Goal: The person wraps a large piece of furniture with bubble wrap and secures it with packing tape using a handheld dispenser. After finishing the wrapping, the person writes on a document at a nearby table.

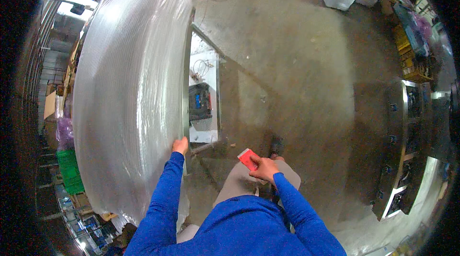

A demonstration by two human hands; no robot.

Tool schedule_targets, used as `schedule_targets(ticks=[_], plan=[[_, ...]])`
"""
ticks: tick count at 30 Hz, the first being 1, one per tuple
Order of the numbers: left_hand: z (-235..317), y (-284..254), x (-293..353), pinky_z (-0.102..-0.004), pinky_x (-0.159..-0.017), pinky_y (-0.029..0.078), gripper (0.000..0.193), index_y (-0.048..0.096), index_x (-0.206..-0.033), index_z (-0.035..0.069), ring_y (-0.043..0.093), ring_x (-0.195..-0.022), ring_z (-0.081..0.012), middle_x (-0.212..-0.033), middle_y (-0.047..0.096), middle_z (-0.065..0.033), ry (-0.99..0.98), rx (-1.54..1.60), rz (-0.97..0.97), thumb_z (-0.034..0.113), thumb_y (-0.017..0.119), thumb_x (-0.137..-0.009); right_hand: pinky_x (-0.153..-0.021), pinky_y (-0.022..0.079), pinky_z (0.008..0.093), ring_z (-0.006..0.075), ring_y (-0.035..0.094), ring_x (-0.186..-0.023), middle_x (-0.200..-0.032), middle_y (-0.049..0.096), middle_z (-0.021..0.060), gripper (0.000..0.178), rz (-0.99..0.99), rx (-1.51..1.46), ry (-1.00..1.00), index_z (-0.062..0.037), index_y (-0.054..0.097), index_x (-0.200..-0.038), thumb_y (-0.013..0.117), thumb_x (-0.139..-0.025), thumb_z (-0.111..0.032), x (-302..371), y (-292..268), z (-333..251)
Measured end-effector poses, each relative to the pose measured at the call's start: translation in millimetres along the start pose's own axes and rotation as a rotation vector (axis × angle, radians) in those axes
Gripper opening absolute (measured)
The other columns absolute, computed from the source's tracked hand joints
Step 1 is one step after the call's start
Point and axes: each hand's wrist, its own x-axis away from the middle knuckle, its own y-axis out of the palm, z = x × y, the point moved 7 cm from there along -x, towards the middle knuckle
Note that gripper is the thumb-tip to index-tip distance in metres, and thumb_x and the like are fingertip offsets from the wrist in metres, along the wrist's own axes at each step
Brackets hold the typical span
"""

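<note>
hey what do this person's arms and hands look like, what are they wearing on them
Both arms are covered to the wrist by long, bright blue sleeves of a soft knit top. The left hand and right hand are bare: no gloves, watch or rings visible.

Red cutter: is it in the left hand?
No, the red cutter is held in the right hand, while the left hand rests on the bubble-wrapped panel.

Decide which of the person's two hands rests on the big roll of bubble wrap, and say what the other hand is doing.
The left hand presses on the roll of bubble wrap at its lower edge. The right hand is apart from it, holding a small red tool over the knee.
</note>
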Motion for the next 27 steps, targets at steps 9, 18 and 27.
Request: schedule_targets(ticks=[9, 18, 27], plan=[[122.9, -8.2, -47.4, -0.0492, -0.1, 0.045, 0.066, 0.065, -0.11, -0.012, 0.058, -0.116, -0.048, -0.117, 0.061, -0.0359, 0.037, -0.13, -0.033, 0.048, 0.052, -0.085, -0.088, 0.054, 0.0461, 0.0366, 0.068, -0.098, -0.105, 0.072, 0.0178, 0.083, 0.033, 0.075, 0.281, -0.0205, 0.057, -0.138, 0.074, -0.062, -0.048, -44.3, -145.8, 19.8], [351.7, -49.1, -177.1, -0.0499, -0.098, 0.046, 0.064, 0.066, -0.107, -0.012, 0.061, -0.111, -0.0482, -0.113, 0.062, -0.0363, 0.06, -0.044, -0.006, 0.046, 0.056, -0.083, -0.088, 0.054, 0.0457, 0.0368, 0.068, -0.098, -0.106, 0.072, 0.0171, 0.08, 0.084, 0.017, 0.305, -0.02, 0.058, -0.137, 0.075, -0.063, -0.046, -204.0, -256.8, -27.5], [496.3, -66.2, -297.0, -0.0484, -0.101, 0.043, 0.069, 0.067, -0.106, -0.012, 0.058, -0.116, -0.0483, -0.116, 0.06, -0.0373, 0.126, -0.076, -0.051, 0.05, 0.046, -0.085, -0.083, 0.055, 0.0465, 0.0386, 0.07, -0.089, -0.096, 0.071, 0.022, 0.075, 0.249, -0.152, 0.217, -0.0148, 0.06, -0.134, 0.075, -0.066, -0.042, -331.5, -369.7, -84.0]])
